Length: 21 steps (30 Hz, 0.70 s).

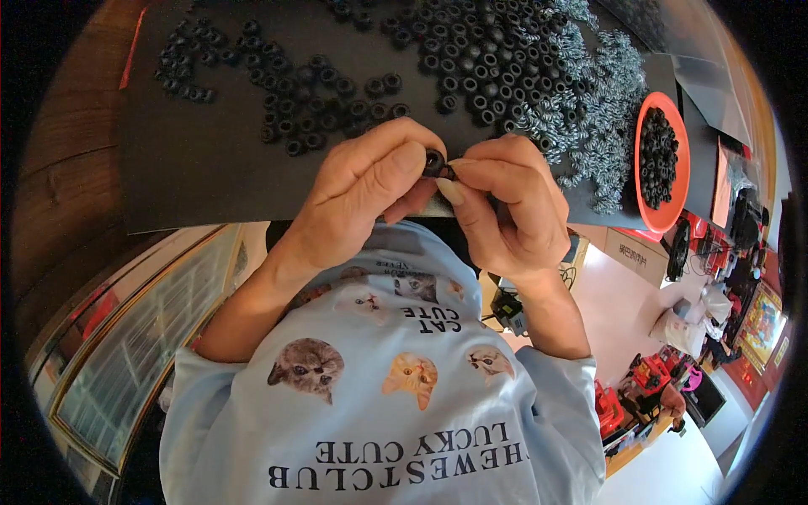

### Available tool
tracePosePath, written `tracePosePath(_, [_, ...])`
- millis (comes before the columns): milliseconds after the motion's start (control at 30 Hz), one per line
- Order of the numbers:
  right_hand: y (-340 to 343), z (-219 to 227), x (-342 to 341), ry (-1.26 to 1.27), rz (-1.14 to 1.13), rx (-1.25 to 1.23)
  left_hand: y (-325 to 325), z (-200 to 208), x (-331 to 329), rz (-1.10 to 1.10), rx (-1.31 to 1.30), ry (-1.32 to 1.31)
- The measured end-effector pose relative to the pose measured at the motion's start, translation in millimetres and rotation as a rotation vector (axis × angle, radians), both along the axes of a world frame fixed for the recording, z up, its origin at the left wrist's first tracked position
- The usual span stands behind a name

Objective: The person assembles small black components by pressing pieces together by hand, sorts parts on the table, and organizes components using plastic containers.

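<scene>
My left hand (366,177) is closed on a small black ring-shaped part (433,162), pinched between thumb and fingers with its round opening showing. Against it, the thumb and fingertips of my right hand (515,195) pinch a tiny dark piece (449,172), too small to make out. Both hands meet just above the near edge of a dark work mat (219,177). Beyond them lie many loose black ring parts (471,63), with another spread of black ring parts (290,97) farther left. A heap of small silvery metal springs (602,109) lies beyond my right hand.
At the right edge of the table an orange-red bowl (683,168) holds small black parts (658,156). Clear plastic sheeting (699,50) is at the far right. Below the table stand a cardboard box (633,255) on the right and a gold-framed glass panel (139,345) on the left.
</scene>
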State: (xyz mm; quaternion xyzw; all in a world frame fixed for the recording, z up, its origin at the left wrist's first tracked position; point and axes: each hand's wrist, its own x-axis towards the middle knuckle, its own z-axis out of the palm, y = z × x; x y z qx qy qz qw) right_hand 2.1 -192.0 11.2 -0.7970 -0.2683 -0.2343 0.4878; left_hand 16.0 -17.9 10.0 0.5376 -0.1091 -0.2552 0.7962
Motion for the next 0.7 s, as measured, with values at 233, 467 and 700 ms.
tracePosePath(233, [10, -5, -8, 0.066, -0.073, 0.086, -3, -3, -2, 0.031, 0.02, -0.036])
tracePosePath(467, [10, -15, -5, -0.048, -0.088, 0.065, -3, -1, -1, 0.049, 0.051, -0.023])
tracePosePath(700, [4, -14, -2, -0.175, -0.062, -0.133, -2, -3, -1, 0.063, 0.043, 0.005])
